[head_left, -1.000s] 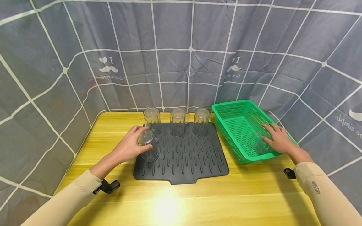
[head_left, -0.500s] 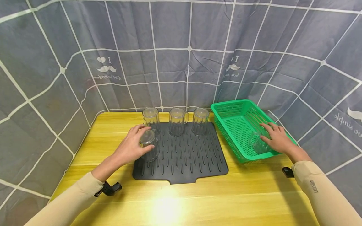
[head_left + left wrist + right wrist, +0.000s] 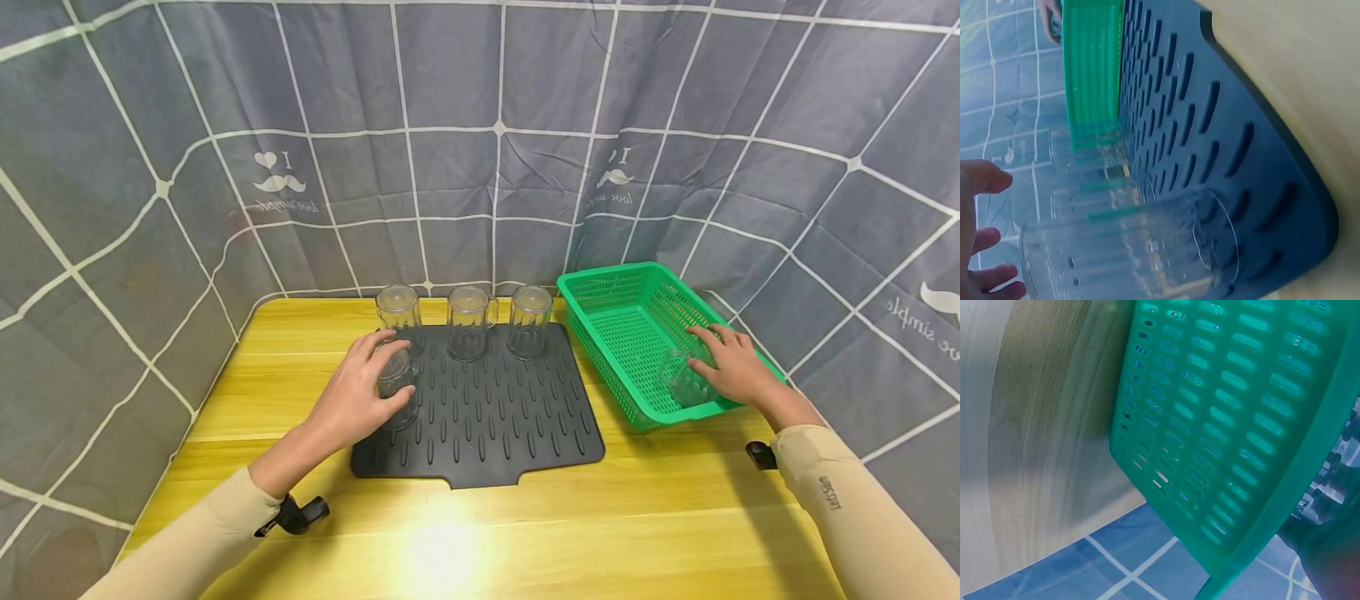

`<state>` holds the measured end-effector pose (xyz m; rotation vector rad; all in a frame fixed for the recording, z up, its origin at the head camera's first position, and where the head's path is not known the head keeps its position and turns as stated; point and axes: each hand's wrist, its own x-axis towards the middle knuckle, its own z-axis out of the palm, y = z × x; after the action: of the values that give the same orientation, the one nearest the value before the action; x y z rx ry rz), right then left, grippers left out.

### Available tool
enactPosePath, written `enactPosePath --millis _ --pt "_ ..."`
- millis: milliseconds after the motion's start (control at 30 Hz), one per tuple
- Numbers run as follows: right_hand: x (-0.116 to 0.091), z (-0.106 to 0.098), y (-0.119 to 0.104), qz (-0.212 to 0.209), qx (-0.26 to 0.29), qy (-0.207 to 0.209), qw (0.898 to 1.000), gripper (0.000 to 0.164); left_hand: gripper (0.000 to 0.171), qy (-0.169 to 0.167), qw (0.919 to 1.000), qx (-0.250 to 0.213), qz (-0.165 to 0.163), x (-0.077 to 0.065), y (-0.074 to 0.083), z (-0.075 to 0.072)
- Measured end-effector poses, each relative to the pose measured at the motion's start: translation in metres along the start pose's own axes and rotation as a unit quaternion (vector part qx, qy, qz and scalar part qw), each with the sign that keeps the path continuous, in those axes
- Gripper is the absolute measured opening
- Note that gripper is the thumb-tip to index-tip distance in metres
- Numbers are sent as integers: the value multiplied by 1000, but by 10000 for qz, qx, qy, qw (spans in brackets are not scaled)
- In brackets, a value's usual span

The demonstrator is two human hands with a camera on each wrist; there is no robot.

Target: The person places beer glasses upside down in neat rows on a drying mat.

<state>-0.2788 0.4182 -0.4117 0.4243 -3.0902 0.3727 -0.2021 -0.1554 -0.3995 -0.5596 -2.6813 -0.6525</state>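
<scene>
In the head view my left hand (image 3: 356, 392) is at the near-left glass mug (image 3: 399, 410), which stands base up on the black ridged mat (image 3: 487, 425). The left wrist view shows its spread fingertips (image 3: 999, 275) apart from that mug's upper end, with a gap between. On the right, my right hand (image 3: 735, 367) reaches over the green basket's near rim, its fingers loosely bent above another glass mug (image 3: 686, 387) that lies inside. Its thumb is close to this mug; contact is hard to tell. The right wrist view mostly shows the basket wall (image 3: 1229, 425), with glass (image 3: 1329, 487) partly hidden behind it.
Three more glass mugs stand base up along the mat's back edge: left (image 3: 400, 312), middle (image 3: 467, 329) and right (image 3: 529, 325). The green basket (image 3: 600, 367) sits right of the mat on the yellow wooden table (image 3: 315, 533). A grey gridded curtain (image 3: 450, 175) encloses the back and sides.
My left hand has moved slightly right and now covers more of the near-left mug's top; that mug stays on the mat. My right hand has hardly moved over the basket.
</scene>
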Motion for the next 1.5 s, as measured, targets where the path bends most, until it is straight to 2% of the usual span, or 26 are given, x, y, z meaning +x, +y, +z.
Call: enactPosePath --millis 167,400,567,700,833,1067,1267,1367,1500 --pt "-1 0 -1 7 28 5 10000 58 60 98 9990 -214 372 -5 13 5" --pt "-1 1 -4 2 86 35 10000 57 61 -208 9969 -400 647 -11 28 17" --pt "-1 2 -4 3 118 53 9999 57 60 -195 9963 -101 828 -11 31 22" --pt "0 4 -2 8 138 47 9999 56 58 -207 9965 74 807 -9 31 23" --pt "0 5 -2 -14 155 93 9998 56 57 -314 9962 92 807 -10 32 24" --pt "-1 6 0 -63 108 201 9997 55 53 -371 9932 -97 1095 -11 39 33" --pt "-1 5 -3 -34 99 143 9998 55 55 -814 9905 -334 1057 -15 44 47" --pt "-1 4 -4 -34 119 170 9998 55 59 -1200 9881 -436 853 -15 45 56" --pt "-1 6 -3 -93 164 262 9995 54 64 -1763 9812 -519 593 -16 44 70"
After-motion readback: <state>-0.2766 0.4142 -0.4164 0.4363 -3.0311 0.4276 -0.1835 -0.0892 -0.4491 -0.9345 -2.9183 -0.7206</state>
